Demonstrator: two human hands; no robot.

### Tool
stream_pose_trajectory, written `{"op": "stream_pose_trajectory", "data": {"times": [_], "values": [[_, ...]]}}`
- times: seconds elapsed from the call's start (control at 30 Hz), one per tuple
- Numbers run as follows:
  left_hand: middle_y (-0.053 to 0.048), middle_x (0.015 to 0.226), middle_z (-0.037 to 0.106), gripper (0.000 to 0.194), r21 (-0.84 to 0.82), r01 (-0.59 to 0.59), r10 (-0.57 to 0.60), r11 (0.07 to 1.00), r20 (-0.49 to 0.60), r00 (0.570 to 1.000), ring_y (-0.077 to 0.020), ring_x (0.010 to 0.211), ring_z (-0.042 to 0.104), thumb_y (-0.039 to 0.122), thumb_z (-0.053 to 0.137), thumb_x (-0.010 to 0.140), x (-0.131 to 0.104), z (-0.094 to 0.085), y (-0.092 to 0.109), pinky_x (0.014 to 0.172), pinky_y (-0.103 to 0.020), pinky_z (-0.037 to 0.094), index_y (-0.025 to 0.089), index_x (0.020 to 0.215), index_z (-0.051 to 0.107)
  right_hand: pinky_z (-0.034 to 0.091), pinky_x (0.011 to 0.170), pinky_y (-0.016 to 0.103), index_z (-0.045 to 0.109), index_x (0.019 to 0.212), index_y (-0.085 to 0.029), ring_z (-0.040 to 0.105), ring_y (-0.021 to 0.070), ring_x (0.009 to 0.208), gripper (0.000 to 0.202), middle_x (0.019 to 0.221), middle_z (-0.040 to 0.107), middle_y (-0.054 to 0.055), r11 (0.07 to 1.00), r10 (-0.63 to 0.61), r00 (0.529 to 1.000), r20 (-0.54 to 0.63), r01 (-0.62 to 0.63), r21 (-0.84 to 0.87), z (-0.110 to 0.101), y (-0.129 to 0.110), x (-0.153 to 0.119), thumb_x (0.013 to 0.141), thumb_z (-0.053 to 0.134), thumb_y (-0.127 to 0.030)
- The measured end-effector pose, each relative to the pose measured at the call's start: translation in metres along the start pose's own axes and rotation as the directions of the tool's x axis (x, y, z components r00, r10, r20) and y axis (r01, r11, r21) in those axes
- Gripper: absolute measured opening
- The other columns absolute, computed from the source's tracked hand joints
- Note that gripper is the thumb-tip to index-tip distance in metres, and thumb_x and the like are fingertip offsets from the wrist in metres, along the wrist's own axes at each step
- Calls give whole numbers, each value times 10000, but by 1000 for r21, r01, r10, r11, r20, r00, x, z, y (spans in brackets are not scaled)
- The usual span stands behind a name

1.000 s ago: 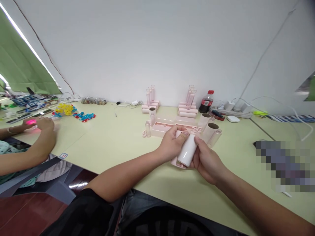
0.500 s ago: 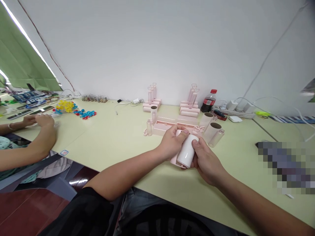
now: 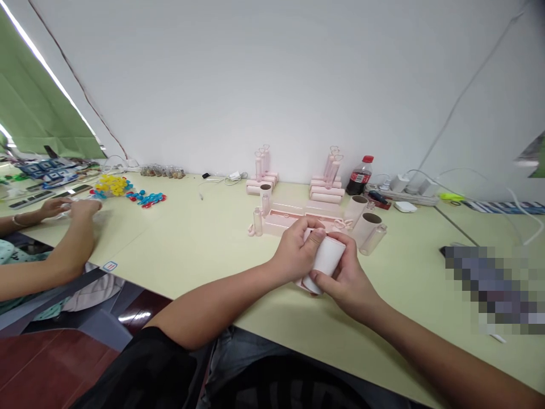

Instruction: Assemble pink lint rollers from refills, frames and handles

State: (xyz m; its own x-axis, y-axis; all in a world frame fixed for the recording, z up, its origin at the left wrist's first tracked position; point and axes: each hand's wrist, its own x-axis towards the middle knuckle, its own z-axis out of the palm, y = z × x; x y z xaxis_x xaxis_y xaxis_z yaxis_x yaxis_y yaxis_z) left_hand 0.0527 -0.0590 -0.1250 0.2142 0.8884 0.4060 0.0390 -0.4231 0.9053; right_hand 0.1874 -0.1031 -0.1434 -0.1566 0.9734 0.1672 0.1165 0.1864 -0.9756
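Both hands are closed round a white cylinder [image 3: 328, 258], held tilted above the table. My left hand [image 3: 296, 250] grips its upper left side, thumb on top. My right hand [image 3: 351, 278] wraps the right and lower side, its thumb across the lower front. A pale pink piece shows partly behind the cylinder, mostly hidden by the fingers. Just behind the hands lie pink trays [image 3: 281, 218]. Small clear tubes [image 3: 258, 221] stand to their left, and wide tubes with brown inner walls [image 3: 369, 227] stand to their right.
Stacked pink rolls [image 3: 327, 192] with heart-topped tubes stand near the wall, beside a cola bottle [image 3: 360, 176]. A power strip [image 3: 409, 196] and cables lie at the right. Another person's hands [image 3: 80, 210] work at the left, near yellow and blue pieces [image 3: 113, 185].
The white cylinder has turned in my hands, and its shiny side now looks matte. My right thumb has moved down and left across it. The other person's hands have shifted slightly.
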Motion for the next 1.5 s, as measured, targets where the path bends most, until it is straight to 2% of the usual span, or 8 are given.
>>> {"op": "stream_pose_trajectory", "data": {"times": [0.2,0.37,0.5,0.83,1.13,1.33,1.43,1.5], "values": [[-40,946,627,244,14,-113,113,994,1,994,-167,887,588,414,488,932,-1,-1,-8,818,-305,464,181,965,555,533,526,310,161,1393,-290,635,193,707,838,1096,560,86,989,111,993,30,-107,-104,-1,-7,-2,726,667,-239],[-53,965,627,310,-27,-166,168,986,62,984,-163,873,594,466,452,955,-4,1,-10,806,-302,473,177,964,566,529,501,310,135,1421,-268,603,157,587,862,999,579,58,978,139,987,76,-125,-165,1,-19,-6,721,632,-187],[-64,1003,624,348,-53,-160,165,986,108,980,-170,903,594,490,423,966,-5,1,-15,838,-319,471,179,982,579,532,538,320,157,1417,-241,623,195,692,832,1052,582,89,964,73,997,37,-61,-260,1,-13,-6,722,613,-188],[-63,995,577,377,-183,-178,200,967,113,973,-182,938,562,515,427,956,-8,2,-16,867,-337,459,181,974,599,511,845,440,151,1441,-228,612,302,1076,838,1294,546,167,938,-105,994,34,110,-329,2,-5,-11,739,608,-206],[-69,1011,573,331,-139,-237,252,962,106,962,-185,988,558,455,409,977,-8,4,-21,930,-355,445,179,968,591,456,975,456,122,1501,-256,509,302,1250,919,1461,415,159,961,-130,991,-4,125,-246,0,14,-11,740,635,-198],[-66,1005,598,317,-10,-182,181,983,128,975,-178,932,575,442,389,985,-7,1,-20,856,-336,463,184,1017,570,538,705,358,114,1510,-301,633,211,830,855,1137,616,94,999,-12,999,34,13,-30,-3,14,-14,821,621,-276],[-76,992,611,307,126,-322,301,938,164,940,-190,939,573,420,395,979,-2,-8,-15,857,-347,461,185,1026,586,530,615,327,164,1482,-301,606,201,746,816,991,616,56,999,14,1000,26,-15,40,-7,9,-14,813,631,-306],[-85,977,607,288,240,-431,413,870,124,902,-196,918,565,404,411,964,5,-22,-10,841,-355,462,181,1035,580,524,544,315,150,1477,-320,599,205,708,826,980,607,53,994,41,999,23,-44,98,-11,5,-12,798,621,-326]]}}
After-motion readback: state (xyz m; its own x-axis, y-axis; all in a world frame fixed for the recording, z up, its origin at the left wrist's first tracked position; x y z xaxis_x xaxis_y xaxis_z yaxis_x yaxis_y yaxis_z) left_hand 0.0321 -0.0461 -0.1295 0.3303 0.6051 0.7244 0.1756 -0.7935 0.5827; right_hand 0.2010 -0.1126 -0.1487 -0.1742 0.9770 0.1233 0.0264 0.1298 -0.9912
